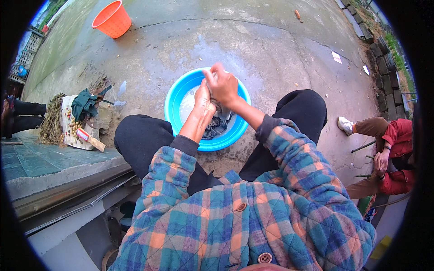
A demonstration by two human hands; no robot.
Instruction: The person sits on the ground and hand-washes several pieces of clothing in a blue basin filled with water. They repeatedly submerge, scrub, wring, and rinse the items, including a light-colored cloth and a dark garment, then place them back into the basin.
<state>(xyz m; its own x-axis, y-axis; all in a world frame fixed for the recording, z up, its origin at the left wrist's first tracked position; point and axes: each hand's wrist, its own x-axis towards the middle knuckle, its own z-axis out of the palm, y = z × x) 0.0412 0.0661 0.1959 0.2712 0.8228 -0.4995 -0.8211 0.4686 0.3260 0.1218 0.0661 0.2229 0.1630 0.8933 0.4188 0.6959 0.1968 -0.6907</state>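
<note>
A blue plastic basin sits on the concrete between my knees, with cloudy water inside. Dark patterned cloth lies wet in it, and part of the cloth rises between my wrists. My right hand is curled in a fist over the cloth's upper part, its fingers blurred by motion. Against it presses my left hand, palm turned inward, gripping the same cloth from the left. The piece of cloth inside the two hands is mostly hidden.
An orange plastic basket stands at far left. On a pale slab lie a brush, dark green cloth and small round items, beside dried stalks. A seated person in red is at right; another person's legs show at left.
</note>
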